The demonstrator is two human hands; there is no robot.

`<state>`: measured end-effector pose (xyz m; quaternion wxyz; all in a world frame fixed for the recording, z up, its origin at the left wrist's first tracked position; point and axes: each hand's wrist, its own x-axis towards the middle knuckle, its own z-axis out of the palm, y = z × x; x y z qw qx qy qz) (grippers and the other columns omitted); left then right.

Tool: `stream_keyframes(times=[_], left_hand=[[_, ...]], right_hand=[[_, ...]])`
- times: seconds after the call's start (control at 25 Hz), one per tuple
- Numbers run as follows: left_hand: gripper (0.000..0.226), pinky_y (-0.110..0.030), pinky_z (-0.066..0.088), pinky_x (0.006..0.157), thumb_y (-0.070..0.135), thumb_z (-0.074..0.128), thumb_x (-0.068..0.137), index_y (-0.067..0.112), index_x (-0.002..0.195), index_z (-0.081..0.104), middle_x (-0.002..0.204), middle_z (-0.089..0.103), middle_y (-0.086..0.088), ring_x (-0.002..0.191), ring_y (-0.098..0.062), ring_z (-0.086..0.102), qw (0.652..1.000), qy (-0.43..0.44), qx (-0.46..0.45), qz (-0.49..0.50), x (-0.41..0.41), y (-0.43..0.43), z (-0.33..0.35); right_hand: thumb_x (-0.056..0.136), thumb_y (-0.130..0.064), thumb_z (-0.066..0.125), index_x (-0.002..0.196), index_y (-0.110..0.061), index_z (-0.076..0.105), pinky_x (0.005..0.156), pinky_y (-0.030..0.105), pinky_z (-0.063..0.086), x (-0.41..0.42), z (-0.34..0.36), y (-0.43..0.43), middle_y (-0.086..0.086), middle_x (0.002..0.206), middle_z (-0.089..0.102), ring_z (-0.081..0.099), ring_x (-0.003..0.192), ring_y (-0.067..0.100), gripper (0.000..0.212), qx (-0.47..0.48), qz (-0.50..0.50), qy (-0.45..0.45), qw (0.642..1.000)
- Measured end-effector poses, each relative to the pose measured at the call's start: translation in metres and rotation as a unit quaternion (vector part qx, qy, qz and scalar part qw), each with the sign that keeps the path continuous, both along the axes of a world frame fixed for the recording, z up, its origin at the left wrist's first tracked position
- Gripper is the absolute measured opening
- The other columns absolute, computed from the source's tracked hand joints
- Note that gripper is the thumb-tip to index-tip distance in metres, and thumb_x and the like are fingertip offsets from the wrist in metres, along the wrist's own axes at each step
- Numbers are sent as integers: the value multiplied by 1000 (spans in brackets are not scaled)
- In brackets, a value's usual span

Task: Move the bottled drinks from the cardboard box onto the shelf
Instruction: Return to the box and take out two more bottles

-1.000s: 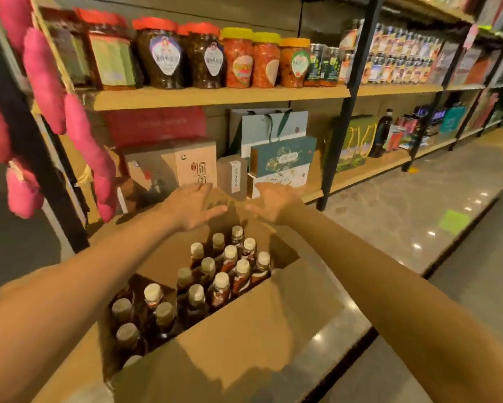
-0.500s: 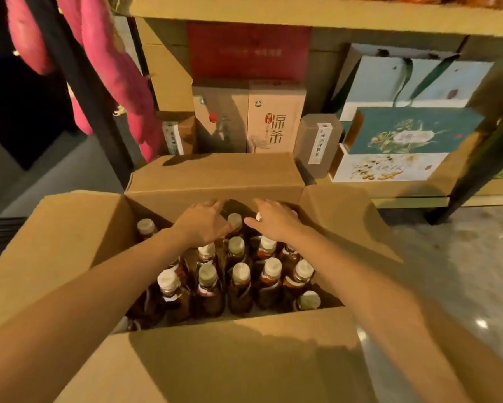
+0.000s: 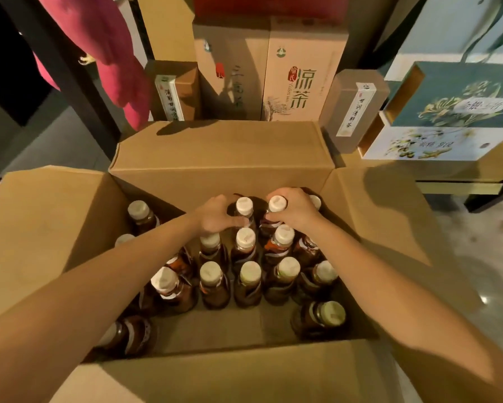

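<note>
An open cardboard box (image 3: 218, 158) stands on the floor in front of me, its flaps folded outward. Several brown bottled drinks (image 3: 248, 274) with pale caps stand upright inside, and one lies tilted at the near left. My left hand (image 3: 215, 215) is curled at the back row with its thumb against the neck of a bottle (image 3: 243, 205). My right hand (image 3: 298, 212) is closed around the neck of the neighbouring bottle (image 3: 277, 203). The low shelf (image 3: 459, 188) lies just beyond the box.
On the shelf stand a tall tea carton (image 3: 301, 68), a grey hexagonal box (image 3: 355, 109) and teal gift boxes (image 3: 459, 97). Pink stuffed shapes (image 3: 110, 53) hang by a black upright post (image 3: 70, 71) at the left. Glossy floor (image 3: 491, 257) lies to the right.
My view has dropped and moved closer to the box. Both hands have gone from the far flap down to the back row and closed on two bottle necks.
</note>
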<state>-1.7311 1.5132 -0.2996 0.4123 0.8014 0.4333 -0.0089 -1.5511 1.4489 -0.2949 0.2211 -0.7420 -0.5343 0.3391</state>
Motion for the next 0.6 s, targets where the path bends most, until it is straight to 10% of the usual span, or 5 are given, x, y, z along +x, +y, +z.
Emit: stream_keyframes(times=[0.32,0.6], left_hand=[[48,-35,39,102,23,77,75,17,119,59,115,61,2,113,-20,54,993,-1,-117,17,12,17,-14],[58,-41,42,102,33,80,69,16,121,59,122,60,-3,116,-23,53,997,64,-41,12,14,22,-29]], right_hand=[[67,-10,82,120,-13,61,101,43,45,12,-19,14,5,118,65,57,113,22,56,-95,40,31,994],[72,-10,78,121,-15,58,102,44,44,15,-23,16,4,121,61,55,115,22,53,-105,82,10,991]])
